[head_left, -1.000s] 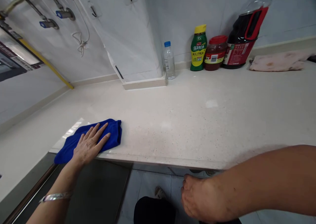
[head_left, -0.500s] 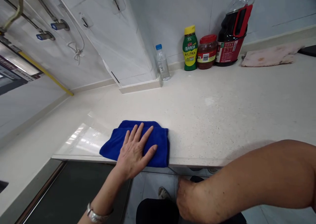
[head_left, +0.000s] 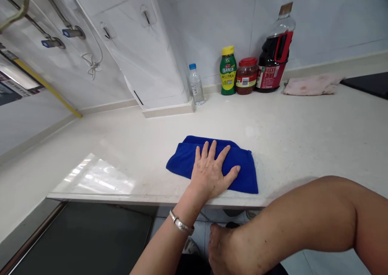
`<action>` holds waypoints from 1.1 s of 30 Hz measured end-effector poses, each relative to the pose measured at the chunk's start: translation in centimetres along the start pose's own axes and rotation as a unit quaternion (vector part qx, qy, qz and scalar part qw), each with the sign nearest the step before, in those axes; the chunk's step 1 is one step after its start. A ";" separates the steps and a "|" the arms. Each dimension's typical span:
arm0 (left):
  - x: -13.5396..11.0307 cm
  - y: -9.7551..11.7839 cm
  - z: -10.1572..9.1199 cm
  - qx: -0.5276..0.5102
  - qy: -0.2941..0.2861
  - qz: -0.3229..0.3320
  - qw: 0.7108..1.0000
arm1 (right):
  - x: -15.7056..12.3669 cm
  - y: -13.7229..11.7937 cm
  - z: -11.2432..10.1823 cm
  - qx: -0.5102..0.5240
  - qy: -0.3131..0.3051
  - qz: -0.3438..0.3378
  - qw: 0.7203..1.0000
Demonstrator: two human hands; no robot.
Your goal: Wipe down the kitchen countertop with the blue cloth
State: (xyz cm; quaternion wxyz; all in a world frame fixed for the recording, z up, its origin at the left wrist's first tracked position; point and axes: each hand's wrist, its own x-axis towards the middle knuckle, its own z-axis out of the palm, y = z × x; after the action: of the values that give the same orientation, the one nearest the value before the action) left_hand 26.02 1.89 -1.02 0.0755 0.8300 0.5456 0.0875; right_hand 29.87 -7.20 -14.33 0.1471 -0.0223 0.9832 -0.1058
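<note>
My left hand [head_left: 209,174] lies flat with its fingers spread on a folded blue cloth [head_left: 242,170]. It presses the cloth onto the pale countertop [head_left: 145,150] near the front edge, and the cloth sticks out on both sides of the hand. Lower down, in front of the counter edge, my right hand [head_left: 221,246] hangs close to my legs. Its fingers look curled in, partly turned from view, and nothing shows in them.
Along the back wall stand a water bottle [head_left: 197,85], a green squeeze bottle [head_left: 228,71], a red-lidded jar [head_left: 246,77] and a large dark sauce bottle [head_left: 273,57]. A pinkish folded cloth [head_left: 312,85] lies beside a black flat item [head_left: 368,83]. A tiled column [head_left: 154,65] juts out.
My left hand has slid the blue cloth to the right along the counter, still flat on it. My right hand stays low by my legs. The view has shifted slightly.
</note>
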 end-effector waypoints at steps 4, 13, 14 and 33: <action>-0.6 -1.5 -1.6 -0.034 -0.010 0.052 0.998 | -2.2 0.2 -3.5 -0.023 -0.079 -0.091 0.992; -7.6 -17.9 -5.6 0.075 0.069 -0.256 0.961 | -6.5 0.4 -12.4 -0.130 0.388 -0.052 0.911; -8.2 -19.1 -5.6 0.080 0.069 -0.288 0.952 | -6.7 1.2 -13.1 -0.136 0.420 -0.042 0.896; -8.7 -20.0 -5.0 0.070 0.034 -0.300 0.951 | -12.3 7.1 -12.4 0.081 0.211 0.318 0.921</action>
State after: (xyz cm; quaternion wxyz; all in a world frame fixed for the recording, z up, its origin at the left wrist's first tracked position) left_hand 3.64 1.88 -1.16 0.0219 0.6279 0.7763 0.0507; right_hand 37.92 3.17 -0.80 -0.0361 0.3263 0.9348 -0.1353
